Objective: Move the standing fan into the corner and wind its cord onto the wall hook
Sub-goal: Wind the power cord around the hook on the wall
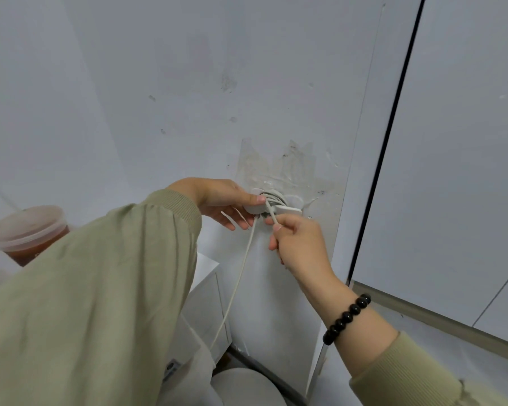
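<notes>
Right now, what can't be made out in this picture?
Head view: the fan itself; only a white rounded part shows, cut by the bottom edge.
Wall hook: shape covered by cord turns and the left hand.
Cord's lower end: behind the left sleeve.
Cup contents: blurred, partly behind that sleeve.
</notes>
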Demonstrator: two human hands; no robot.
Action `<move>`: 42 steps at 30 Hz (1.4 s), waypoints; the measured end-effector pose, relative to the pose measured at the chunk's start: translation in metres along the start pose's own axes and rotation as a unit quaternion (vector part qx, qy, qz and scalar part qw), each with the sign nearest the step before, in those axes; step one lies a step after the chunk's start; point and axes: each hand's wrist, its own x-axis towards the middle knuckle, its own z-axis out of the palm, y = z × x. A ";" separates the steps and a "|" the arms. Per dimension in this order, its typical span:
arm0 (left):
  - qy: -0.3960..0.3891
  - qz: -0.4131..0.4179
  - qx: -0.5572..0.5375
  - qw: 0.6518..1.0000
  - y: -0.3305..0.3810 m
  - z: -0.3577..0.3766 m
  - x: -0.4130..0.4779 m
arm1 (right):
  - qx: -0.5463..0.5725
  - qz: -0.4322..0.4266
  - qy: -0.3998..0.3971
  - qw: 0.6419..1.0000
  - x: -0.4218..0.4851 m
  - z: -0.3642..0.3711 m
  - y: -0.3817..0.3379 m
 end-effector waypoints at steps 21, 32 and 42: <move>0.066 0.008 0.067 0.996 0.010 0.009 0.001 | 0.360 0.300 -0.078 0.880 0.015 0.011 0.007; 0.082 0.008 0.090 0.993 0.013 0.010 0.002 | 0.185 0.116 0.117 0.969 0.012 0.024 0.009; 0.085 0.011 0.092 0.992 0.014 0.010 0.002 | 0.137 0.097 0.174 0.970 0.018 0.043 0.014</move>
